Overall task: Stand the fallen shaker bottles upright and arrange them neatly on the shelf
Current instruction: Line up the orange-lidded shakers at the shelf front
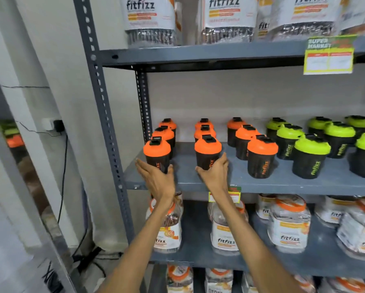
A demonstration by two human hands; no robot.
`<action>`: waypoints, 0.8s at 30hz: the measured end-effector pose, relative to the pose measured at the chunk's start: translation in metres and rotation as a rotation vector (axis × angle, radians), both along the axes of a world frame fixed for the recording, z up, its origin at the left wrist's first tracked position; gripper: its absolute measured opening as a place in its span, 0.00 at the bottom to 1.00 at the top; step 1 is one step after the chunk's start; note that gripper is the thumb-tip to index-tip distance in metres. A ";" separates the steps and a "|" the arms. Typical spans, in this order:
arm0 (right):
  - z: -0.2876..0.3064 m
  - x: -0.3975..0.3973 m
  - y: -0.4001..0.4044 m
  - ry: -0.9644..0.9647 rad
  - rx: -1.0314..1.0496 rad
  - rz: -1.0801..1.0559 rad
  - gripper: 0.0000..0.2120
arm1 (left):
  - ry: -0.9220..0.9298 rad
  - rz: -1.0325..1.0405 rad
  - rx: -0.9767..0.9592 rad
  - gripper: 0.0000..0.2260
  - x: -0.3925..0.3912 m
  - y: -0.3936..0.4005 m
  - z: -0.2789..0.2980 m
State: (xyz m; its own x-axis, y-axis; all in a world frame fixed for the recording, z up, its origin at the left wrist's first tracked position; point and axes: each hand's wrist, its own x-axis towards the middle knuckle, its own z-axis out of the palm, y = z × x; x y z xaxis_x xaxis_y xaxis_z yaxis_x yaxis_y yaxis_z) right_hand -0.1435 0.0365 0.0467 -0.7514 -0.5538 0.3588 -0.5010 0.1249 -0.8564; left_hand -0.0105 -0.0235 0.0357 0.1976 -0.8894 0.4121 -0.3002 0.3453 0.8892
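Already upright near the grey metal shelf's (pixel 230 180) front-left corner, two orange-lidded black plastic shaker bottles (pixel 208 152), seemingly light, rigid and smooth, suit low sidewall grips from the spread left hand (pixel 156 178) and right hand (pixel 214 173).

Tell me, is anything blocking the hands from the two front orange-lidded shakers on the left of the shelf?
Nothing visible is. The left hand is open right at the base of the leftmost front shaker, and the right hand is open at the base of the next front shaker. Both shakers stand upright.
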 end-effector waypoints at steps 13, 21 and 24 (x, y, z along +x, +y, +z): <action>0.003 0.012 0.007 0.054 -0.074 -0.056 0.38 | 0.014 -0.075 -0.019 0.38 0.002 -0.002 -0.005; -0.002 0.020 0.007 0.062 -0.065 -0.082 0.38 | 0.007 -0.080 -0.022 0.37 0.004 -0.001 -0.005; -0.002 0.019 0.005 0.062 -0.060 -0.095 0.38 | 0.009 -0.087 -0.018 0.36 0.006 -0.001 -0.006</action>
State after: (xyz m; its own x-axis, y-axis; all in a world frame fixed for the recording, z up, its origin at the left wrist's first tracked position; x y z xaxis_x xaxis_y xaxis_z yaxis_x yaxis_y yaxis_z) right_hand -0.1242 0.0418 0.0451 -0.7748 -0.4578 0.4361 -0.5413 0.1238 -0.8317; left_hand -0.0047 -0.0241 0.0296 0.1235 -0.8958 0.4270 -0.2603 0.3860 0.8850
